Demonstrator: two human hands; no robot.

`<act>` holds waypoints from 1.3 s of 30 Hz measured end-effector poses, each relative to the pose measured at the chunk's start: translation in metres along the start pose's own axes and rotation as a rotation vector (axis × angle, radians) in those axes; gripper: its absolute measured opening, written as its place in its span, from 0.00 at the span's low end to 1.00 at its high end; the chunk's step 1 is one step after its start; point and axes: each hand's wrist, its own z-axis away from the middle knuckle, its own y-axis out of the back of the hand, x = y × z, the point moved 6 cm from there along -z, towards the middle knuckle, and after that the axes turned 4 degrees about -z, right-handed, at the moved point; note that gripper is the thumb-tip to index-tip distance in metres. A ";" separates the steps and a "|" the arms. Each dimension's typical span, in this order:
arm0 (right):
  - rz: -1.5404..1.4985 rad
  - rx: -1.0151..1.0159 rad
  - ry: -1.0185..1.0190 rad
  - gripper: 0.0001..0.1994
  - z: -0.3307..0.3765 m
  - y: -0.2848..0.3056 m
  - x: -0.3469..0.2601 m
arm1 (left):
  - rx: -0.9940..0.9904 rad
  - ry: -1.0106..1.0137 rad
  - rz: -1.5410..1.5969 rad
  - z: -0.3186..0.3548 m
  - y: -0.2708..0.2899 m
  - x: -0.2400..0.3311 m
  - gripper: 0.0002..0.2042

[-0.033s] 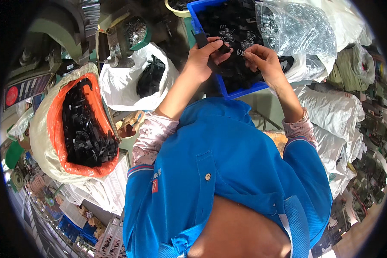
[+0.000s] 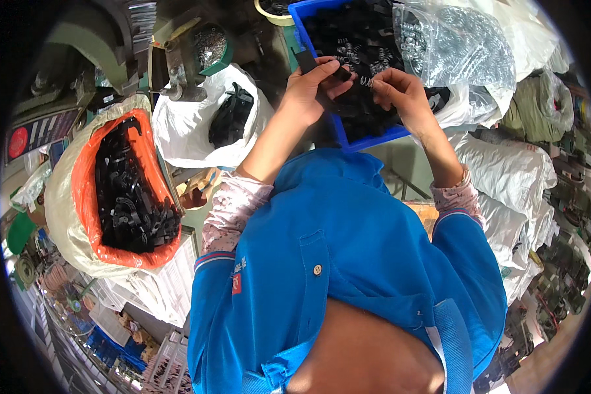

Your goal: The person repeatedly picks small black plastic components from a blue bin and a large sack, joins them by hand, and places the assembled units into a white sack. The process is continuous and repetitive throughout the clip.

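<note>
My left hand is closed around a dark black part, whose long flat end sticks up past the thumb; its full shape is hidden by the fingers. A small metal coil spring is pinched between the thumb and fingers of my right hand. Its free end points left at the black part, with a small gap between them. Both hands are over the near part of a blue bin. Many black parts lie in this bin, and several loose springs rest on top of them.
A clear plastic bag of springs lies over the bin's right side. To the left stand a white sack and an orange-lined sack, both with black parts inside. Behind them are a green container and machinery. White sacks are stacked at right.
The spring in my right hand has shifted very slightly left, toward the black part. Otherwise the hands hold almost the same pose.
</note>
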 end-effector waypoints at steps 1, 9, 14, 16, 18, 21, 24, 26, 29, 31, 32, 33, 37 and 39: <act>0.034 -0.033 0.045 0.08 -0.002 -0.008 -0.005 | -0.003 0.006 0.039 0.003 0.002 0.002 0.08; 0.427 -0.086 0.405 0.03 -0.032 -0.070 -0.032 | 0.081 -0.146 0.157 0.028 0.028 0.022 0.09; 0.770 -0.145 0.771 0.04 -0.036 -0.128 -0.056 | -0.049 -0.289 0.280 0.043 0.060 0.040 0.09; 0.797 -0.215 0.772 0.05 -0.044 -0.147 -0.054 | 0.052 -0.354 0.247 0.062 0.066 0.055 0.10; 0.748 -0.303 0.754 0.07 -0.050 -0.166 -0.055 | 0.213 -0.395 0.169 0.081 0.080 0.068 0.12; 0.580 -0.526 0.585 0.21 -0.062 -0.194 -0.048 | 0.297 -0.395 0.083 0.109 0.103 0.080 0.13; 0.405 -0.840 0.607 0.32 -0.064 -0.224 -0.049 | 0.262 -0.369 0.052 0.130 0.114 0.086 0.14; 0.397 -0.878 0.616 0.32 -0.067 -0.237 -0.041 | 0.237 -0.393 0.048 0.139 0.117 0.088 0.13; 0.505 -0.742 0.738 0.34 -0.065 -0.253 -0.040 | 0.248 -0.403 0.134 0.153 0.121 0.087 0.11; 0.623 -0.529 0.807 0.33 -0.062 -0.259 -0.039 | 0.276 -0.510 0.131 0.164 0.126 0.081 0.10; 0.655 -0.525 0.855 0.33 -0.061 -0.263 -0.036 | 0.337 -0.550 0.110 0.167 0.128 0.079 0.09; 0.607 -0.553 0.826 0.32 -0.060 -0.265 -0.034 | 0.397 -0.588 0.088 0.171 0.131 0.079 0.08; 0.256 -0.686 0.453 0.26 -0.070 -0.263 -0.021 | 0.426 -0.604 0.013 0.182 0.137 0.089 0.08; 0.119 -0.731 0.173 0.22 -0.082 -0.257 -0.015 | 0.427 -0.626 -0.099 0.184 0.141 0.093 0.09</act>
